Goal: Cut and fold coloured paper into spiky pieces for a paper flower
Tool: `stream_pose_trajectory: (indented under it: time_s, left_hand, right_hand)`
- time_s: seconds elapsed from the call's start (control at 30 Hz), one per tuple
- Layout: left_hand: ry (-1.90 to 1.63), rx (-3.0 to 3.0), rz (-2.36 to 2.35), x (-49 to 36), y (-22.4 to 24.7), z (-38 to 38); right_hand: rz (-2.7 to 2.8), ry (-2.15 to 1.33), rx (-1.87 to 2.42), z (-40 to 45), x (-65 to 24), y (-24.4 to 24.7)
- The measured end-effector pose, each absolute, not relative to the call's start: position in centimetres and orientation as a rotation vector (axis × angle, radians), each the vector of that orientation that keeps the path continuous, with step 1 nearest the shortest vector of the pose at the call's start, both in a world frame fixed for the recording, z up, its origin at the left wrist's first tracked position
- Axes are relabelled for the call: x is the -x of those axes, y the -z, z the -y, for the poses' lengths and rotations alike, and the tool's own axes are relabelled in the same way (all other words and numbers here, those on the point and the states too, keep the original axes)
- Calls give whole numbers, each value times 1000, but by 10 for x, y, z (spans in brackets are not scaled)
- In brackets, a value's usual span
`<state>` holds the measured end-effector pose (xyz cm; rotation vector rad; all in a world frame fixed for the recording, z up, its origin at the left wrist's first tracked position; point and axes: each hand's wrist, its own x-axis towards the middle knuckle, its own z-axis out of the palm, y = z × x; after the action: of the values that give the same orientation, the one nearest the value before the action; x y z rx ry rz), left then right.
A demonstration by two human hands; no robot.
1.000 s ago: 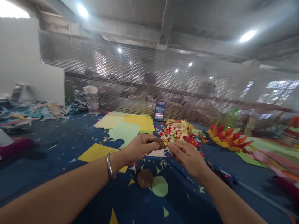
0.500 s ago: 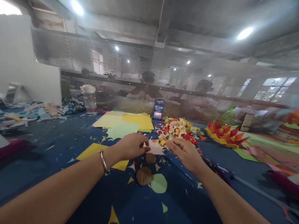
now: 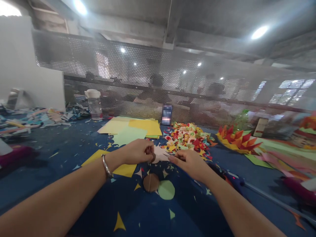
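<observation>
My left hand (image 3: 140, 151), with a silver bangle at the wrist, is closed at the fingertips on a small brown disc (image 3: 153, 157). The disc touches the near left part of a pale pink paper piece (image 3: 160, 151). On the right, my right hand (image 3: 189, 161) pinches a thin pointed tool (image 3: 167, 153) whose tip lies over the pink paper; its exact kind is unclear. Closer to me, a larger brown disc (image 3: 151, 183) lies against a pale green paper circle (image 3: 166, 190). Yellow paper (image 3: 124, 170) is partly covered by my left forearm.
Coloured paper sheets (image 3: 148, 127) lie behind my left hand, beside a heap of paper bits (image 3: 190, 135). A phone (image 3: 167, 114) stands behind. To the right are orange-red paper petals (image 3: 238, 140) and a corded tool (image 3: 233, 177); a bottle (image 3: 94, 103) stands left.
The small brown disc has left the bare table and is now in my left fingers at the pink paper. My right hand has moved slightly down, with the thin tool pointing over the paper.
</observation>
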<state>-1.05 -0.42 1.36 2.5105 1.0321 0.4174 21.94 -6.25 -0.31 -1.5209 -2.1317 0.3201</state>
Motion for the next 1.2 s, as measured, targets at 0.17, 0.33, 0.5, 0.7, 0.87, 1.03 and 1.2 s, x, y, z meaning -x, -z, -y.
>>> stream_pose_trajectory:
  time_s: [0.17,0.33,0.5,0.7,0.87,1.03,1.2]
  left_hand:
    - [-271,-2628,-1179,29,-18,-5]
    - [-410,-2695,-1327,26,-15,-4]
    - [-411,-2683,-1247,7,-3,2]
    - [-447,-2646,-1205,-3,6,6]
    - [-428,-2579,-1103,-2,1,9]
    - [-414,-2573,-1040,0,-2,10]
    - [-401,-2589,-1024,2,-3,7]
  right_hand:
    - [2188,-312,1543,62,-221,6]
    - [2178,-227,1611,62,-223,7]
    - [2198,-167,1653,61,-223,9]
    - [2232,-115,1690,63,-221,9]
    - [2259,-66,1734,63,-220,7]
    - [2261,-16,1788,61,-222,6]
    - [2261,29,1833,59,-224,6]
